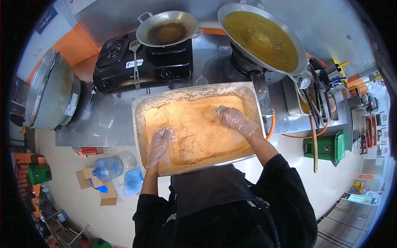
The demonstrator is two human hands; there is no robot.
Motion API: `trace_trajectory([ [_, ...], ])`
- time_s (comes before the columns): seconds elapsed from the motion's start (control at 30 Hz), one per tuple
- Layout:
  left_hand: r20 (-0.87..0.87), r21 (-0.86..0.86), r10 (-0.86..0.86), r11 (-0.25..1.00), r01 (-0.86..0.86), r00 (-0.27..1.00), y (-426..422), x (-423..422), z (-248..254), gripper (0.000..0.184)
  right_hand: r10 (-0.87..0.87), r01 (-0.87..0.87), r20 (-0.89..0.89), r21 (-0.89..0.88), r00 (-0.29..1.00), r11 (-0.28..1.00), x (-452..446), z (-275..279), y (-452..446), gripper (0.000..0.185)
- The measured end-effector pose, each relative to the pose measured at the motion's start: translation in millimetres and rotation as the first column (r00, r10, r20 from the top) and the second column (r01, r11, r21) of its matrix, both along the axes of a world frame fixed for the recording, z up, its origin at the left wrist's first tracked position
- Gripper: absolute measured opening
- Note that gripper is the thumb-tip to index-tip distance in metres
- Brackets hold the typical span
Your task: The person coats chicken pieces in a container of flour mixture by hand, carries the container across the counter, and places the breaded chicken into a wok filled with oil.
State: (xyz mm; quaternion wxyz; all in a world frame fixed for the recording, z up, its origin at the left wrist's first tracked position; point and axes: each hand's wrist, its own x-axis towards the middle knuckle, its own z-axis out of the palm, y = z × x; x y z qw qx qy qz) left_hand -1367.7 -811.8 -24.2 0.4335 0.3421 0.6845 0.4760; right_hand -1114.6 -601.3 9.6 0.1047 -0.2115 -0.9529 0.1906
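Observation:
A large metal tray [195, 88] with floury walls holds a bed of pale orange breading flour [192, 138]. Clear plastic gloves cover both of my hands. My right hand [235, 119] is closed at the tray's right rear, its fingers round a flour-coated lump [210, 114] whose kind I cannot make out. Toward the tray's left side, my left hand [160, 144] rests with its fingers curled together just over the flour. Whatever it may hold is hidden by the glove and fingers. Low clumps lie in the flour between the hands.
Behind the tray stand a wok of oil [260, 39], another wok [167, 29] and a black gas stove [144, 62] with a slotted spatula [135, 62]. A big metal pot [51, 93] is at left. A wooden handle [314, 144] juts out over the right counter edge.

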Motion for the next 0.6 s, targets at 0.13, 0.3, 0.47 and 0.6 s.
trace_trajectory([
  [0.13, 0.068, -0.041, 0.012, 0.999, -0.009, 0.998, -3.8, 5.5, 27.4, 0.035, -0.136, 0.138, 0.059, -0.039, 0.989, 0.990, 7.3, 28.5, 1.6, 0.028],
  [0.3, 0.071, -0.058, 0.091, 0.995, -0.087, 0.993, -10.2, 12.7, 23.6, 0.033, -0.148, 0.150, 0.052, -0.031, 0.988, 0.988, 31.2, -0.1, 14.7, 0.025],
  [0.47, 0.077, -0.104, 0.106, 0.990, -0.098, 0.991, -14.1, 5.3, 19.6, 0.033, -0.141, 0.155, 0.192, -0.059, 0.971, 0.986, 38.8, 95.3, 28.7, 0.020],
  [0.6, 0.182, -0.065, 0.156, 0.987, -0.147, 0.971, -16.7, 1.3, -9.5, 0.032, -0.101, 0.093, -0.070, -0.112, 0.992, 0.989, 35.5, 196.5, 53.6, 0.030],
])
